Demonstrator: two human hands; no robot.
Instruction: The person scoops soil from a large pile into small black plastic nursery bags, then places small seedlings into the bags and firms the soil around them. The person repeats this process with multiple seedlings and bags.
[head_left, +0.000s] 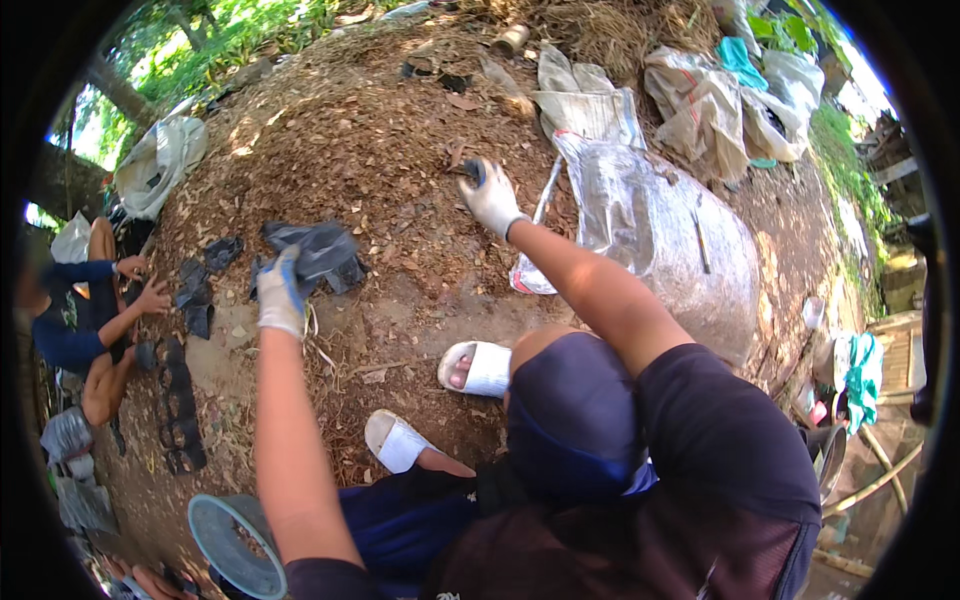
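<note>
My left hand (280, 294), in a white work glove with blue on it, grips a thin black plastic bag (319, 246). More black plastic lies on the ground just beneath it. Out over the heap of brown soil and leaf litter (352, 161), my gloved right hand (489, 196) has its fingers curled. Something dark and a brown leaf-like piece (456, 156) show at its fingertips; whether they are held is unclear. Small black plastic bags (196, 296) lie left of my left hand.
A co-worker (82, 315) sits at the left, hands near the small bags. Filled black pots (180, 409) stand in rows there. A blue-grey bucket (236, 547) is by my left elbow. A plastic-covered mound (675, 240) and woven sacks (697, 112) lie to the right.
</note>
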